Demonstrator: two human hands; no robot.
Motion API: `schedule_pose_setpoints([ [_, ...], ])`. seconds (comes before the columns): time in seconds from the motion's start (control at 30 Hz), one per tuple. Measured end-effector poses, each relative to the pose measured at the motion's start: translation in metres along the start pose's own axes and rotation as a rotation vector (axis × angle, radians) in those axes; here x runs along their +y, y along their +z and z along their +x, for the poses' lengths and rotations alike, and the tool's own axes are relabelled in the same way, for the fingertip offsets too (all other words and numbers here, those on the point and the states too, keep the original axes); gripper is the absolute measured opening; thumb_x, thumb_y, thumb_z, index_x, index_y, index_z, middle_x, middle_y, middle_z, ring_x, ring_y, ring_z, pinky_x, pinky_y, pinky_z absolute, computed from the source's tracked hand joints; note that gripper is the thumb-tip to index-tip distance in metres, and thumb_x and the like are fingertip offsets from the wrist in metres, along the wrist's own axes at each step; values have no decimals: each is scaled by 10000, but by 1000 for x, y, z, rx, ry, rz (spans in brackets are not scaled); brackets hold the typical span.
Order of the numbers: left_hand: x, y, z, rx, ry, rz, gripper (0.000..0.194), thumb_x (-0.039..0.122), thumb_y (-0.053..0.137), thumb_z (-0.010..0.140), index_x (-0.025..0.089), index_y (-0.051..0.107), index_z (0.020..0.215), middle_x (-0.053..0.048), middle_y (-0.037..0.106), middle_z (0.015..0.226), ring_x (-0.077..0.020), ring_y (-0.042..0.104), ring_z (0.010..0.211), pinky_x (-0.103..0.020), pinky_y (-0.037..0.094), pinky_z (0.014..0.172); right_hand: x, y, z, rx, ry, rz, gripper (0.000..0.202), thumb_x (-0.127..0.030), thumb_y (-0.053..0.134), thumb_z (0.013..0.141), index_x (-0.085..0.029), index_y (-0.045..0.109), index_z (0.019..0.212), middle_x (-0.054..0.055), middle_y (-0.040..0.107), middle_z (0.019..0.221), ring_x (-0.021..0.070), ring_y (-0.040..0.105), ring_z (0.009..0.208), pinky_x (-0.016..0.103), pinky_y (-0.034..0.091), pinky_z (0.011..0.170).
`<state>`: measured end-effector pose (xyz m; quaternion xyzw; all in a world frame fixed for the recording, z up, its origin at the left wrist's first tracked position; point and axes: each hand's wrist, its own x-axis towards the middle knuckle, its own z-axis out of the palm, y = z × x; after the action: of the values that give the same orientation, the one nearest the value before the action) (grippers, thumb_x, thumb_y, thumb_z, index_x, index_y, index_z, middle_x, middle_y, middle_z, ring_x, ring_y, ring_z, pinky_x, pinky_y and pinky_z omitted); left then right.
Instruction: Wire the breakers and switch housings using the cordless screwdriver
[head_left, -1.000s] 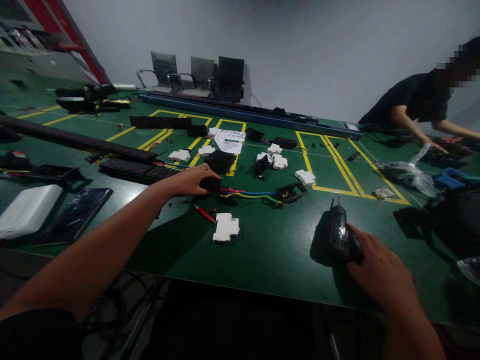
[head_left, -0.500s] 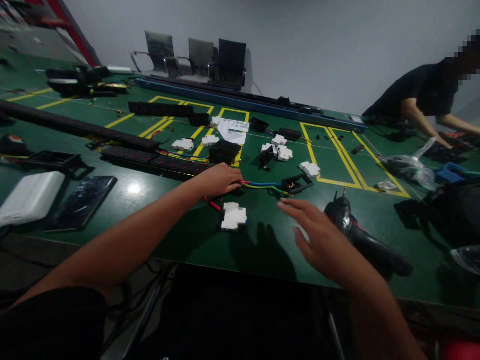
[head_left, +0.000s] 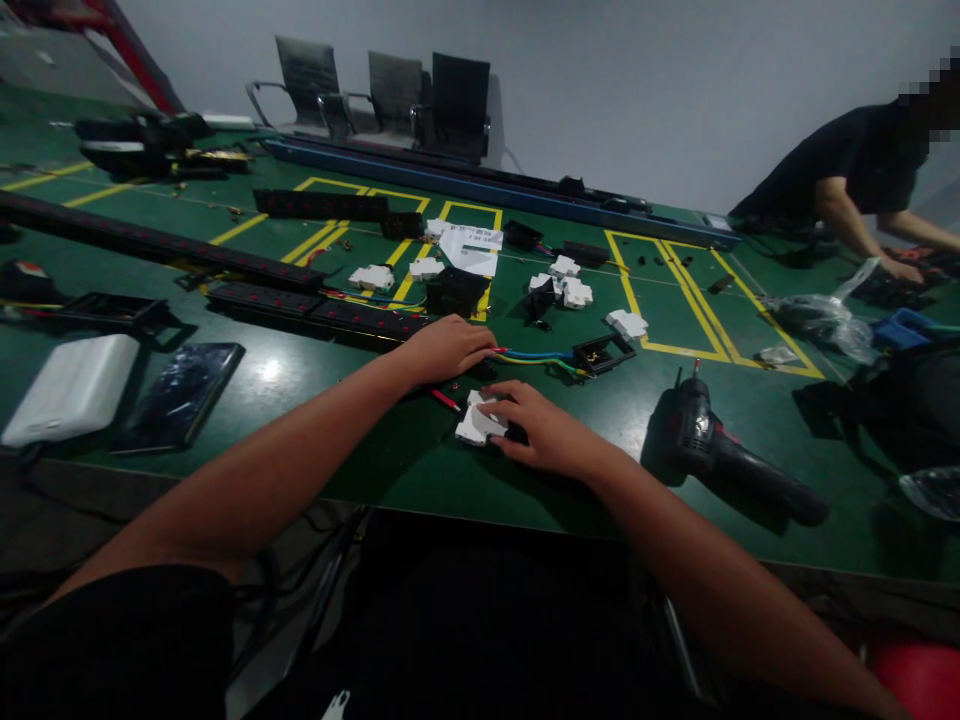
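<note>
My left hand [head_left: 450, 345] is closed over the near end of a black power strip [head_left: 330, 318] with red-marked sockets. From under its fingers, blue and yellow-green wires [head_left: 536, 358] run right to a black open frame [head_left: 602, 354]. A white circuit breaker [head_left: 474, 424] lies by the table's front edge. My right hand [head_left: 536, 425] has its thumb and fingers closed around the breaker's right side. A red wire [head_left: 444, 398] comes from below my left hand and ends close to the breaker; whether it is joined there I cannot tell.
A cordless screwdriver [head_left: 720, 445] lies to the right. At left are a white box [head_left: 71, 388] and a dark phone [head_left: 180, 395]. More white breakers [head_left: 576, 292] and a paper sheet [head_left: 471, 250] lie farther back. A co-worker [head_left: 847, 190] is working at far right.
My right hand has moved left from beside the screwdriver onto the white breaker, which now sits slightly turned. My left hand stays on the strip's end. The view has shifted a little.
</note>
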<state>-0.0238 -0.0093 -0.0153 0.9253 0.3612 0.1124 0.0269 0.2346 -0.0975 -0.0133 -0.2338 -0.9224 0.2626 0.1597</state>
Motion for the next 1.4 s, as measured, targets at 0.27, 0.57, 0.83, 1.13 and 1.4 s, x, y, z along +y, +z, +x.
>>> schedule_pose_setpoints([
  [0.27, 2, 0, -6, 7, 28, -7, 301, 375, 446, 1103, 210, 681, 1193, -78, 753, 1159, -256, 675, 1056, -417, 431, 964, 12, -19, -18, 254, 174, -11, 239, -375, 525, 1078, -187, 615, 1196, 102, 666, 1157, 215, 611, 1055, 404, 506, 971],
  [0.57, 1, 0, -9, -23, 34, -48, 283, 360, 463, 1097, 227, 681, 1219, -71, 756, 1179, -251, 675, 1089, -431, 450, 998, 18, -22, -23, 284, 156, -116, 347, -271, 622, 994, -189, 598, 1331, 114, 657, 1238, 251, 590, 1137, 427, 496, 1005],
  [0.83, -3, 5, -10, -30, 33, -87, 311, 385, 459, 1092, 241, 692, 1240, -67, 744, 1242, -258, 665, 1130, -456, 445, 1042, 26, -24, -27, 249, 267, -1, 659, -239, 779, 859, -215, 522, 1465, 78, 697, 1260, 249, 603, 1166, 435, 475, 1074],
  [1.13, -5, 4, -8, -84, 1, -108, 363, 431, 442, 1077, 254, 703, 1258, -66, 739, 1265, -278, 659, 1147, -482, 436, 1071, 31, -30, -27, 102, 242, 58, 135, -300, 775, 904, -204, 682, 924, 26, 688, 970, 169, 611, 912, 306, 457, 814],
  [1.4, -6, 5, -10, -72, 9, -94, 384, 456, 431, 1088, 242, 698, 1261, -73, 746, 1254, -274, 664, 1149, -444, 430, 1044, 33, -27, -27, 98, 242, -6, 184, -279, 759, 895, -191, 604, 848, 14, 622, 895, 144, 548, 810, 288, 385, 717],
])
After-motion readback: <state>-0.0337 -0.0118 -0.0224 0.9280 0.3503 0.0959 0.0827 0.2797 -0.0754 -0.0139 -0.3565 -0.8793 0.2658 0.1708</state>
